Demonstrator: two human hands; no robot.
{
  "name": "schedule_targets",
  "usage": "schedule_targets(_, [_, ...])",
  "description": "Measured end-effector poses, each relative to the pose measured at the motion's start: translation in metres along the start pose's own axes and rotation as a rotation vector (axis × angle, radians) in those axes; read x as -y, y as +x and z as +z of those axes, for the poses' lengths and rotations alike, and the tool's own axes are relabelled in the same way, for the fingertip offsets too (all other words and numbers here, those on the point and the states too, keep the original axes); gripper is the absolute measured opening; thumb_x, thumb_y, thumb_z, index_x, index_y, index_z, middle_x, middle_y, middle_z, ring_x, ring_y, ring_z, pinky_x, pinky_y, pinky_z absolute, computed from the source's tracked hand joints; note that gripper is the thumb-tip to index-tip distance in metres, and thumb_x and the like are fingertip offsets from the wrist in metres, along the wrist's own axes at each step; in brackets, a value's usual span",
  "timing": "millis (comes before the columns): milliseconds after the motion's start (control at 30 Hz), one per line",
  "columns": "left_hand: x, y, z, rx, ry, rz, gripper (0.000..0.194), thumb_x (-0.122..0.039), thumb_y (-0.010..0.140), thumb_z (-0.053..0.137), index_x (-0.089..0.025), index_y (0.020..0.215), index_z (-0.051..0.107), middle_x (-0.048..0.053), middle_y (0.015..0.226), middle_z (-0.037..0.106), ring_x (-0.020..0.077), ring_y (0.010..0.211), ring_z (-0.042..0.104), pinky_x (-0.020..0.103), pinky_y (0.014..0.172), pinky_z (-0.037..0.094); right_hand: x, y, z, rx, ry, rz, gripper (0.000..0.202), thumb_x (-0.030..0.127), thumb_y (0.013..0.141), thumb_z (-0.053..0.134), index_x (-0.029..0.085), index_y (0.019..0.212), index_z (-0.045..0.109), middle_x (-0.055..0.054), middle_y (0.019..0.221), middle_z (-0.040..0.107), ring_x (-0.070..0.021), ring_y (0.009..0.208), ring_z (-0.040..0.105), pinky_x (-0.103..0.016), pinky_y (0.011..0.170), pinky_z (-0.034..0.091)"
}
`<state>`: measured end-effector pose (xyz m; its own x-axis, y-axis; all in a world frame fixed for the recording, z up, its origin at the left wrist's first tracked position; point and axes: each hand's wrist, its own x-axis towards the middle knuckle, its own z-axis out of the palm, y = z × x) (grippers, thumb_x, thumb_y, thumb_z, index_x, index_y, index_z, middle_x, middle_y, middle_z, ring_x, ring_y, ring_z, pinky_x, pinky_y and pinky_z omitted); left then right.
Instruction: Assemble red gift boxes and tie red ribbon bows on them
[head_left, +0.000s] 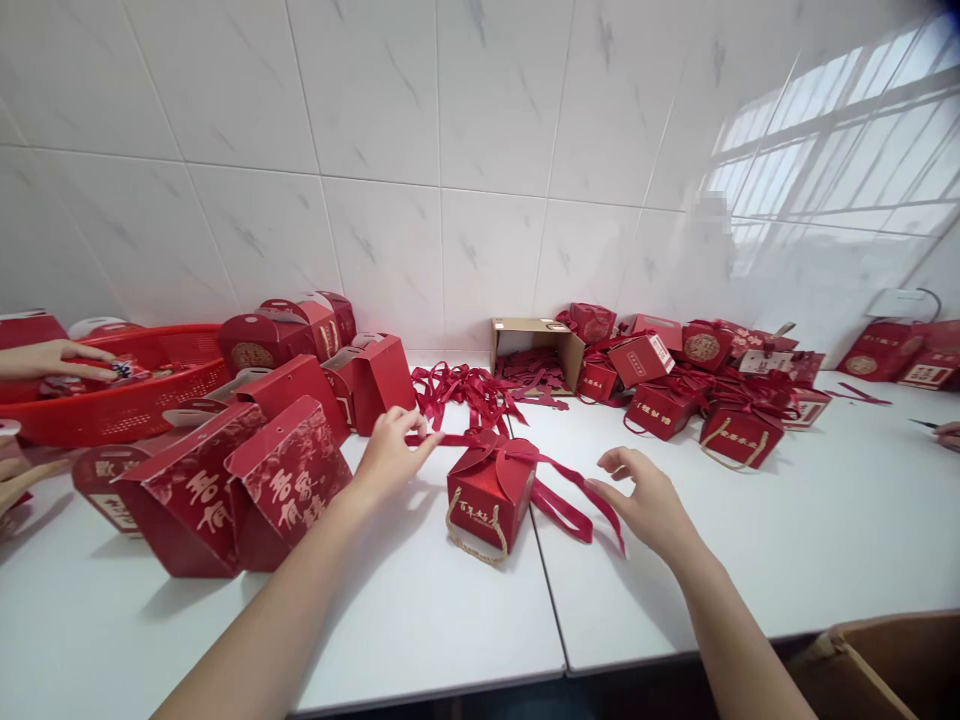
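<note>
A small red gift box (487,505) with gold lettering and a twisted rope handle (480,553) stands upright on the white table between my hands. Its petal-shaped top flaps are folded inward, and a dark red ribbon (561,515) runs across the top. My left hand (394,450) pinches the ribbon's left end and draws it out sideways from the box. On the other side, my right hand (641,495) has its fingers apart and curved, with the thumb beside the ribbon's loose right tail. Whether the thumb touches that tail I cannot tell.
Unfilled-looking red boxes (281,490) stand at left, near a red plastic basket (150,400) where another person's hand (56,358) holds a small packet. Loose ribbons (469,392), an open cardboard box (536,328) and tied gift boxes (664,408) lie along the tiled wall.
</note>
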<state>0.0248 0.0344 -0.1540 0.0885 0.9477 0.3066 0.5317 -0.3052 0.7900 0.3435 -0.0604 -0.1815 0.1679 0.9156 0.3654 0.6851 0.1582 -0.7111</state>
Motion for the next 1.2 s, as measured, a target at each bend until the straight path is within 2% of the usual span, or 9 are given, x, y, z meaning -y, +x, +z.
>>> schedule_targets(67, [-0.005, -0.004, -0.002, 0.045, 0.014, -0.037, 0.039, -0.050, 0.076, 0.059, -0.021, 0.051, 0.050, 0.000, 0.058, 0.051, 0.0188, 0.063, 0.050, 0.028, 0.065, 0.033, 0.012, -0.008, 0.007, 0.058, 0.036, -0.014, 0.025, 0.045, 0.080, 0.055, 0.021, 0.076, 0.055, -0.002, 0.074, 0.059, -0.0178, 0.068, 0.053, -0.030, 0.064, 0.041])
schedule_targets(167, [-0.007, -0.010, -0.003, 0.155, 0.001, -0.141, 0.045, -0.055, 0.074, 0.060, -0.021, 0.044, 0.057, 0.001, 0.044, 0.049, 0.0220, 0.053, 0.051, 0.029, 0.061, 0.032, 0.029, -0.020, 0.022, 0.378, 0.135, -0.016, 0.037, 0.048, 0.089, 0.042, 0.020, 0.066, 0.053, 0.001, 0.061, 0.052, -0.0146, 0.058, 0.045, -0.028, 0.055, 0.034])
schedule_targets(233, [-0.004, -0.012, -0.001, 0.171, -0.047, -0.208, 0.039, -0.054, 0.072, 0.064, -0.022, 0.049, 0.063, 0.002, 0.046, 0.054, 0.0252, 0.058, 0.055, 0.029, 0.062, 0.032, 0.036, -0.023, 0.033, 0.468, 0.219, 0.019, 0.038, 0.049, 0.089, 0.043, 0.020, 0.065, 0.054, 0.002, 0.060, 0.052, -0.0144, 0.058, 0.045, -0.027, 0.055, 0.034])
schedule_targets(433, [-0.006, -0.007, 0.016, 0.214, -0.453, -0.384, 0.042, -0.058, 0.079, 0.054, -0.021, 0.093, 0.068, -0.002, 0.047, 0.053, 0.0197, 0.050, 0.054, 0.027, 0.052, 0.035, 0.035, -0.009, 0.055, 0.150, 0.849, 0.418, 0.032, 0.053, 0.081, 0.057, 0.021, 0.079, 0.059, -0.001, 0.075, 0.062, -0.0131, 0.054, 0.051, -0.027, 0.050, 0.040])
schedule_targets(533, [-0.019, -0.002, 0.022, 0.180, -0.740, -0.419, 0.037, -0.054, 0.085, 0.048, -0.021, 0.094, 0.062, 0.004, 0.074, 0.066, 0.0160, 0.059, 0.061, 0.026, 0.056, 0.045, 0.036, 0.005, 0.053, -0.018, 1.236, 0.531, 0.028, 0.048, 0.073, 0.068, 0.025, 0.087, 0.062, -0.002, 0.091, 0.066, -0.0134, 0.063, 0.058, -0.027, 0.054, 0.047])
schedule_targets(700, [-0.044, 0.012, 0.012, 0.018, -1.078, -0.358, 0.014, -0.030, 0.089, 0.051, -0.020, 0.083, 0.059, 0.002, 0.080, 0.067, 0.0107, 0.068, 0.064, 0.023, 0.067, 0.052, 0.044, 0.024, 0.033, -0.175, 1.335, 0.421, 0.024, 0.047, 0.070, 0.073, 0.026, 0.080, 0.065, 0.001, 0.084, 0.065, -0.0112, 0.071, 0.059, -0.022, 0.058, 0.048])
schedule_targets(833, [-0.068, 0.015, -0.005, -0.075, -1.177, -0.230, 0.009, -0.019, 0.085, 0.056, -0.018, 0.079, 0.062, -0.001, 0.076, 0.068, 0.0082, 0.068, 0.064, 0.020, 0.069, 0.052, 0.060, 0.038, 0.012, -0.231, 1.288, 0.287, 0.026, 0.032, 0.061, 0.082, 0.025, 0.082, 0.069, 0.003, 0.084, 0.067, -0.0097, 0.074, 0.060, -0.019, 0.059, 0.046])
schedule_targets(967, [-0.097, 0.003, -0.014, -0.053, -1.154, -0.092, 0.008, -0.012, 0.073, 0.068, -0.015, 0.080, 0.066, 0.001, 0.072, 0.070, 0.0116, 0.068, 0.066, 0.022, 0.068, 0.053, 0.081, 0.051, -0.004, -0.260, 1.117, 0.090, 0.024, 0.037, 0.066, 0.079, 0.021, 0.083, 0.072, 0.000, 0.080, 0.068, -0.0111, 0.069, 0.061, -0.022, 0.058, 0.047])
schedule_targets(1200, [-0.126, -0.005, -0.016, -0.067, -0.973, 0.147, 0.014, -0.022, 0.070, 0.073, -0.016, 0.081, 0.066, 0.002, 0.073, 0.072, 0.0149, 0.069, 0.067, 0.026, 0.065, 0.054, 0.115, 0.065, -0.017, -0.198, 1.035, -0.196, 0.025, 0.040, 0.073, 0.072, 0.022, 0.091, 0.071, 0.002, 0.071, 0.067, -0.0117, 0.064, 0.063, -0.028, 0.064, 0.053])
